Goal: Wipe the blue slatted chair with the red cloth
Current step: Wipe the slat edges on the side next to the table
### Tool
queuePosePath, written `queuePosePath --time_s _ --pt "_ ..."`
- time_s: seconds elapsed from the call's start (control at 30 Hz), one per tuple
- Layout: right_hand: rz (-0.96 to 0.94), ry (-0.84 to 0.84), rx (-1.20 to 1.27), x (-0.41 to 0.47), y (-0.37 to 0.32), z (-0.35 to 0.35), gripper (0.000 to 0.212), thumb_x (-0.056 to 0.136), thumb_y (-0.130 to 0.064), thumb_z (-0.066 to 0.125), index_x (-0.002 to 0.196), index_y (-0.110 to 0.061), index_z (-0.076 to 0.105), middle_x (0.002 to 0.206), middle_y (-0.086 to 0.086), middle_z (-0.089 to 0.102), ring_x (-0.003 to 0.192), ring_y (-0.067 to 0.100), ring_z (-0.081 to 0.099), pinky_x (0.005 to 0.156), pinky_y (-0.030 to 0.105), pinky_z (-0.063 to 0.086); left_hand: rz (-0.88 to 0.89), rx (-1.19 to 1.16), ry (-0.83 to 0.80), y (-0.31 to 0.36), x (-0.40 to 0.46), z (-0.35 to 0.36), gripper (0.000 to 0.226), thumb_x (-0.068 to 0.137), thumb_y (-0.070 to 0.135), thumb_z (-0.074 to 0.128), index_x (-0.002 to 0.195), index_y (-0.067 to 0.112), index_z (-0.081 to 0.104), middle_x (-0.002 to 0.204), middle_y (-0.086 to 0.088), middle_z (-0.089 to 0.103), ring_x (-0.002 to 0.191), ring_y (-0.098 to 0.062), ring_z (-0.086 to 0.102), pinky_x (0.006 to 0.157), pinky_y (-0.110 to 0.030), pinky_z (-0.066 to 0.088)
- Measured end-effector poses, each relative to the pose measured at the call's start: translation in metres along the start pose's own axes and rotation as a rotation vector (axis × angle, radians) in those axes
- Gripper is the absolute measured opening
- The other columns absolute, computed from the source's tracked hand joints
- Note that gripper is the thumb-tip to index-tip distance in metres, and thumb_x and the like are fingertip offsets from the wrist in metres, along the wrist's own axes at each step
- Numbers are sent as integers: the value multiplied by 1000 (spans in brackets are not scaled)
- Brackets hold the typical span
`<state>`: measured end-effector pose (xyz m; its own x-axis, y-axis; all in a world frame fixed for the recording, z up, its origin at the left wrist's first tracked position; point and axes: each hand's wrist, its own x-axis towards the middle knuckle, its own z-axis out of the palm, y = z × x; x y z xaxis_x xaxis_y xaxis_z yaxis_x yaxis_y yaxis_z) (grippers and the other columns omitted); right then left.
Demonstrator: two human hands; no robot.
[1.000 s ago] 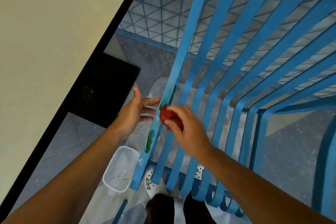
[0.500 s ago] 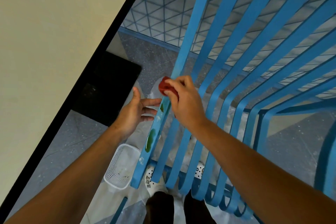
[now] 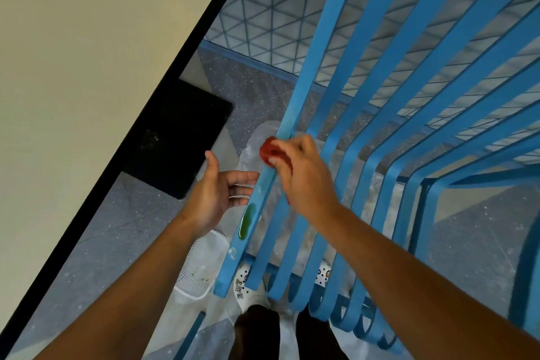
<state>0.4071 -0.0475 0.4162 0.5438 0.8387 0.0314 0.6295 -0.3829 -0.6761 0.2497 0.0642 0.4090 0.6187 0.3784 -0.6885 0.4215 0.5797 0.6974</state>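
The blue slatted chair point(image 3: 377, 102) fills the right and centre of the view, its slats running from top right down to a curled front edge. My right hand point(image 3: 301, 172) grips a bunched red cloth point(image 3: 270, 151) and presses it on the leftmost slat. Lower on that slat lies a green smear point(image 3: 247, 221). My left hand point(image 3: 216, 194) is open beside the same slat's left edge, its fingertips tucked behind the slat.
A cream tabletop point(image 3: 87, 67) with a black edge takes up the left. Beneath it stands a black panel point(image 3: 181, 137). A white mesh basket point(image 3: 195, 269) sits on the grey speckled floor point(image 3: 117, 228) by my white shoes point(image 3: 245, 286).
My right hand has slid the red cloth up the leftmost slat, away from the green smear, then eased slightly back down. My left hand has stayed beside the slat.
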Motion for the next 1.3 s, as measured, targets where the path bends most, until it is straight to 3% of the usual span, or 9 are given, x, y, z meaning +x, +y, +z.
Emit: queuePosePath --time_s 0.1,0.23,0.5,0.67,0.8,0.97,1.03,1.17,1.3 --pt "15 38 -51 32 2 -7 31 98 -26 64 128 -16 66 119 6 54 98 23 64 80 35 59 -24 -22 7 -3 -5 -4 110 77 80 5 119 0 68 117 -20 72 101 -28 66 90 -39 49" --pt "-9 33 -61 28 0 -3 29 99 -24 62 127 -17 65 120 5 52 97 23 63 77 37 60 -35 -34 22 -10 -9 -7 107 80 79 4 116 2 70 111 -18 74 95 -24 69 84 -36 50" --pt "-97 -157 -69 -44 -11 13 33 95 -24 65 128 -17 63 121 4 54 87 21 68 71 20 56 -19 48 -7 -16 -17 -10 110 78 81 1 120 6 70 110 -12 75 89 -17 68 81 -33 49" --pt "-207 -214 -134 -32 -6 2 29 94 -22 70 121 -14 66 113 6 59 80 21 67 65 18 52 -14 93 -27 -13 -14 -14 116 73 91 5 124 8 69 117 -15 72 95 -24 64 82 -34 51" --pt "-127 -119 -165 14 5 -16 30 98 -25 63 126 -14 65 122 8 57 91 26 68 77 26 55 -23 91 -22 -11 -12 -14 116 63 94 16 120 9 72 117 -18 71 98 -29 64 85 -36 53" --pt "-48 -8 -152 35 6 -13 30 100 -26 62 129 -18 64 122 5 52 97 23 64 77 32 57 -12 114 -27 -10 -16 -14 116 70 91 11 124 7 70 121 -20 69 102 -33 63 90 -39 55" --pt "-42 -24 -130 22 4 -9 29 99 -24 62 127 -17 65 121 5 52 95 23 64 75 31 58 -2 130 -27 -9 -17 -12 116 68 92 14 124 8 70 120 -18 70 103 -33 64 90 -38 55" --pt "-108 -135 -131 -24 -7 2 30 96 -24 65 125 -15 65 119 6 55 84 21 67 68 16 48 -25 119 -24 -9 -19 -12 117 65 95 15 123 9 70 118 -14 72 101 -29 64 86 -36 53" --pt "-170 -197 -128 -47 -11 6 31 94 -24 69 123 -15 65 115 5 56 79 21 67 62 24 59 -9 155 -36 -11 -20 -14 113 76 88 4 125 9 69 119 -13 72 105 -30 63 85 -33 51"
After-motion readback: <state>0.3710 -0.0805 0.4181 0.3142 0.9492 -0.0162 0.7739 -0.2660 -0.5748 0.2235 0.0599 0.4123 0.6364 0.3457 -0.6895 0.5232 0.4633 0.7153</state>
